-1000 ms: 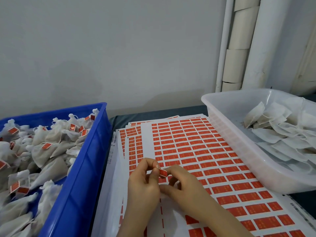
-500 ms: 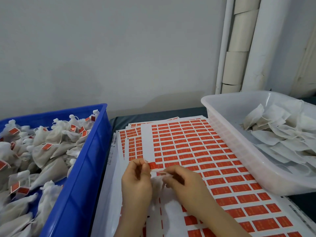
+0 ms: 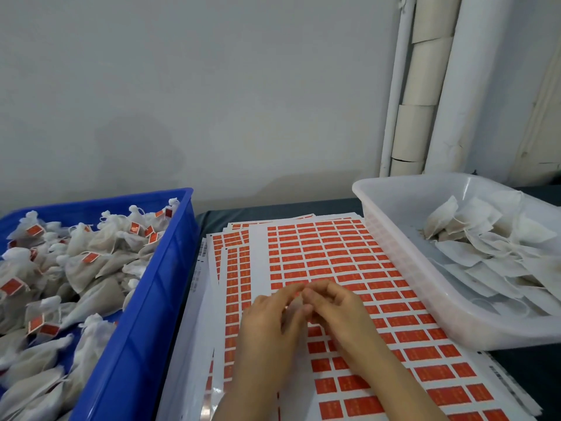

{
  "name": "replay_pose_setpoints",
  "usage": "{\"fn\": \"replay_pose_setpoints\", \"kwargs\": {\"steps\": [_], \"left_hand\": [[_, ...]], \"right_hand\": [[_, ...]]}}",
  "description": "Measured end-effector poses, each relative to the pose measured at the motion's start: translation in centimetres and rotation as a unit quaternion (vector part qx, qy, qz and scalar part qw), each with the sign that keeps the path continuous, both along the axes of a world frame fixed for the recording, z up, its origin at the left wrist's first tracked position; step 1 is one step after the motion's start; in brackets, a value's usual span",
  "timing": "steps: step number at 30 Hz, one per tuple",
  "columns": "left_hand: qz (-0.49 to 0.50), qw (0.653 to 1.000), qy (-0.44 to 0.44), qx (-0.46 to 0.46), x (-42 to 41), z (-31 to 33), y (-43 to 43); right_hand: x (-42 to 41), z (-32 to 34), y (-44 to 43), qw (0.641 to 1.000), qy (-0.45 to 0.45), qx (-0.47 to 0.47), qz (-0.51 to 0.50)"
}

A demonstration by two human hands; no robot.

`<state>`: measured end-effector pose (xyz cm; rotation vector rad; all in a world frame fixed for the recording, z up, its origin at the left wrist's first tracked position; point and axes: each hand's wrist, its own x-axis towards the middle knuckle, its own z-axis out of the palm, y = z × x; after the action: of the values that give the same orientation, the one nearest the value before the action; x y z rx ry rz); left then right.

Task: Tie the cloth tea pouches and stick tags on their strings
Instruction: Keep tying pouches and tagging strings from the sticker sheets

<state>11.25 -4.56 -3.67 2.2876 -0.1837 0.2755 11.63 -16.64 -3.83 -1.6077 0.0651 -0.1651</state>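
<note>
My left hand (image 3: pixel 270 326) and my right hand (image 3: pixel 337 311) meet fingertip to fingertip over the sheets of red tag stickers (image 3: pixel 318 256). Their curled fingers pinch a small red tag, which is almost hidden between them. A pale bit of a cloth pouch (image 3: pixel 293 306) shows between the two palms, blurred. Several tied pouches with red tags (image 3: pixel 91 268) fill the blue crate (image 3: pixel 170 268) on the left. Flat untied pouches (image 3: pixel 485 244) lie in the clear white tub (image 3: pixel 394 247) on the right.
The sticker sheets lie in a fanned stack on a dark table, between the crate and the tub. A grey wall stands close behind, with white pipes (image 3: pixel 416 117) at the back right.
Both hands drew a peeled red tag off the sheet, then rose slightly and closed together, fingertips now touching and covering the tag. The view has tilted a little.
</note>
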Motion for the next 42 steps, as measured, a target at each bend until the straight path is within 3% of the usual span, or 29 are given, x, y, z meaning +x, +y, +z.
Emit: {"fn": "replay_pose_setpoints", "kwargs": {"steps": [4, 7, 11, 13, 15, 19, 22, 25, 28, 30, 34, 39, 42], "left_hand": [[0.030, 0.999, 0.030, -0.021, -0.6, 0.8, 0.6], [0.120, 0.991, 0.009, -0.053, -0.8, 2.8, 2.4], [0.210, 0.962, -0.131, -0.120, -2.2, 6.7, 5.7], [0.244, 0.942, -0.225, -0.059, -3.0, 8.0, 7.3], [0.290, 0.925, -0.242, -0.031, -3.0, 8.4, 9.2], [0.341, 0.933, -0.090, -0.067, -2.5, 8.5, 12.2], [0.322, 0.945, 0.051, 0.039, -2.6, 8.4, 12.9], [0.341, 0.914, 0.195, 0.105, -2.8, 7.9, 12.3], [0.381, 0.898, 0.182, 0.128, -3.3, 7.6, 11.0], [0.356, 0.907, 0.120, 0.189, -3.7, 8.1, 9.3], [0.156, 0.967, 0.092, 0.181, -2.3, 6.7, 4.6], [0.022, 0.961, 0.179, 0.210, 0.8, 1.1, 0.1], [0.018, 0.964, 0.141, 0.225, 1.3, -1.5, -0.1]], "right_hand": [[0.2, -0.1, 0.0, 0.998, 0.004, 0.066, 0.020], [0.5, -0.2, -0.1, 0.997, 0.012, 0.071, 0.012], [0.7, -0.3, -0.3, 0.997, 0.036, 0.069, 0.008], [0.7, -0.3, -0.1, 0.997, 0.047, 0.051, 0.022], [0.7, -0.3, 0.0, 0.998, 0.050, 0.036, 0.029], [0.6, -0.3, -0.1, 0.997, 0.053, 0.039, 0.027], [0.5, -0.3, 0.0, 0.997, 0.056, 0.035, 0.025], [0.5, -0.2, 0.1, 0.998, 0.058, 0.030, 0.023], [0.5, -0.1, 0.0, 0.998, 0.056, 0.022, 0.025], [0.5, -0.1, 0.0, 0.998, 0.052, 0.007, 0.025], [0.2, -0.1, 0.0, 0.999, 0.039, 0.004, 0.015], [0.0, 0.0, -0.6, 1.000, 0.005, 0.001, -0.024], [0.1, 0.3, -1.0, 0.999, 0.003, -0.001, -0.049]]}}
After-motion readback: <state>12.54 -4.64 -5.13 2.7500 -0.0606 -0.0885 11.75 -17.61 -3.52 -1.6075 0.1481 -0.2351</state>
